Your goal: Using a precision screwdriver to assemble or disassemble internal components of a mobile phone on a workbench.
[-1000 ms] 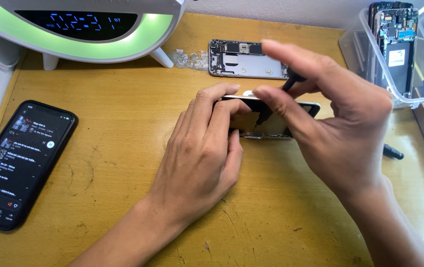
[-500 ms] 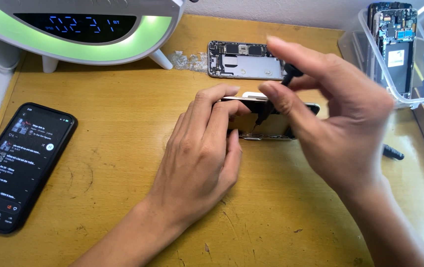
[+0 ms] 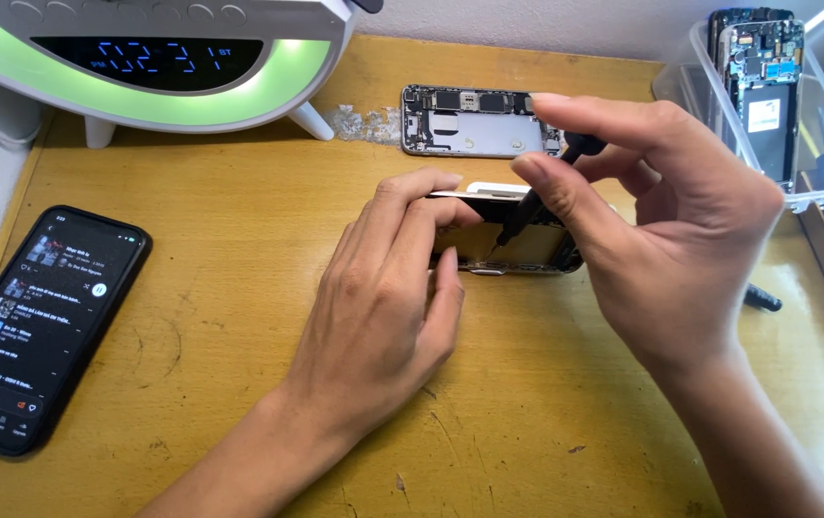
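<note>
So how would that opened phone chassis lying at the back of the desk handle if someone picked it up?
The opened phone chassis looks thin and flat, so probably light and stiff. Its exposed circuit parts suggest it is fragile to pinch there. Lying flat on the wooden desk, it would likely slide when pushed, not roll.

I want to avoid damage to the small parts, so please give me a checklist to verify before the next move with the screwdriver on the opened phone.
1. The left hand steadies the opened phone: ok, its fingers press on the near edge.
2. Hold on the black screwdriver: ok, the right hand pinches it between thumb and fingers.
3. Tip seated in a screw: cannot tell, the tip is too small to see.
4. Phone flat on the wooden table: cannot tell, the hands hide much of it.
5. Second opened phone out of the way: ok, it lies apart, further back.
6. Loose screws secured: cannot tell, none are visible.
</note>
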